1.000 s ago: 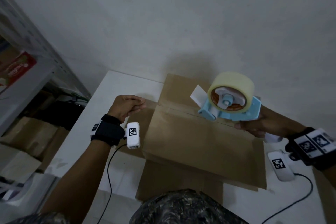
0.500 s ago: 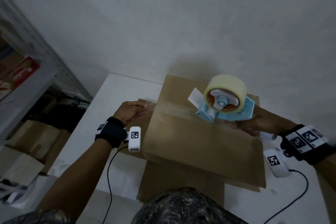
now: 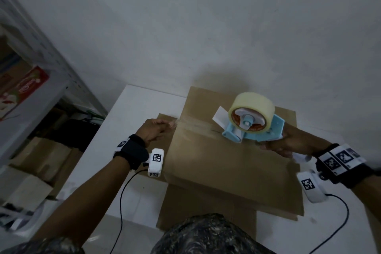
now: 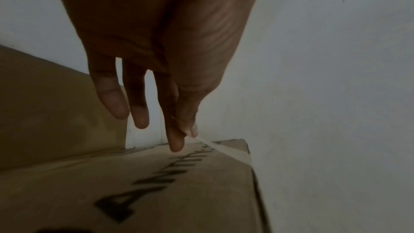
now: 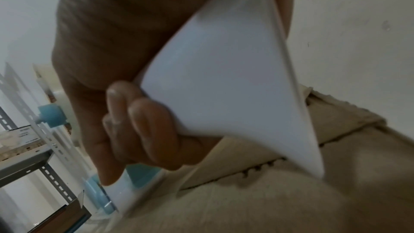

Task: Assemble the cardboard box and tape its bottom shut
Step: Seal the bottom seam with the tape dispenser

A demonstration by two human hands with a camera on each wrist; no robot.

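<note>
A brown cardboard box (image 3: 226,163) stands bottom-up on the white table (image 3: 132,113), its bottom flaps folded flat. My right hand (image 3: 282,144) grips the white handle (image 5: 224,77) of a light blue tape dispenser (image 3: 253,130) carrying a clear tape roll (image 3: 252,105), resting on the centre seam. A strip of clear tape (image 3: 193,127) runs from the dispenser to the box's left edge. My left hand (image 3: 153,130) pinches the tape end (image 4: 215,145) between thumb and finger at that edge, above the printed side (image 4: 156,183).
A grey metal shelf rack (image 3: 41,80) with a red carton (image 3: 22,90) and cardboard boxes (image 3: 41,156) stands left of the table. The white wall (image 3: 206,27) is right behind the box. Black cables (image 3: 121,202) trail from both wrist cameras over the table.
The dispenser has moved a little to the right along the seam, laying out more tape. My left hand stays at the box's left edge holding the tape end.
</note>
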